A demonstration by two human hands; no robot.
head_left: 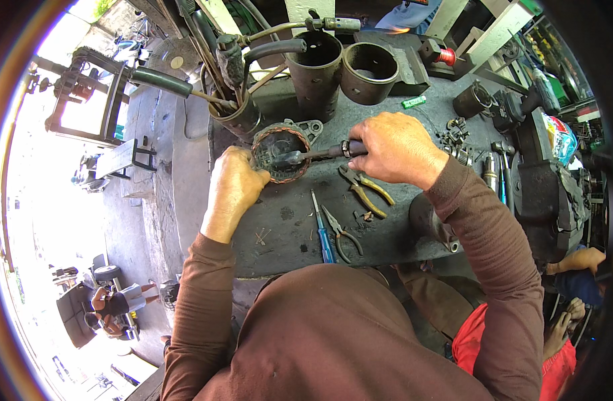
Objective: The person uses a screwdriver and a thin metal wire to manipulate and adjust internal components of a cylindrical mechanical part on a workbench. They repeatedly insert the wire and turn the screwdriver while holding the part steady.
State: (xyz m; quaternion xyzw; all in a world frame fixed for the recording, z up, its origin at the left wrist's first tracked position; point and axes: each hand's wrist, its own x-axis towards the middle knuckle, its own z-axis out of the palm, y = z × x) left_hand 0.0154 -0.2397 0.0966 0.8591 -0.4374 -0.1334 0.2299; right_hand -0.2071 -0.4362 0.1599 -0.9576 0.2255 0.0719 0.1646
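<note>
A round alternator stator (pixel 305 168) with copper windings along its rim sits on the dark bench, a metal housing lug (pixel 311 128) showing behind it. My left hand (pixel 238 182) is closed on the stator's left rim. In my right hand (pixel 394 148) is the dark handle of a soldering iron (pixel 333 151). Its metal shaft points left, and the broad tip lies over the stator's opening. Whether the tip touches the windings I cannot tell. Yellow-handled pliers (pixel 368 192), needle-nose pliers (pixel 342 234) and a blue-handled screwdriver (pixel 322 230) lie nearer to me.
Behind the stator stand tall dark metal cups (pixel 316 73), one holding several rods and tools (pixel 236 110). A red spool (pixel 447 56), small metal parts (pixel 457 134) and a hammer (pixel 505 164) lie to the right. Other people (pixel 116 307) are at the lower left and right.
</note>
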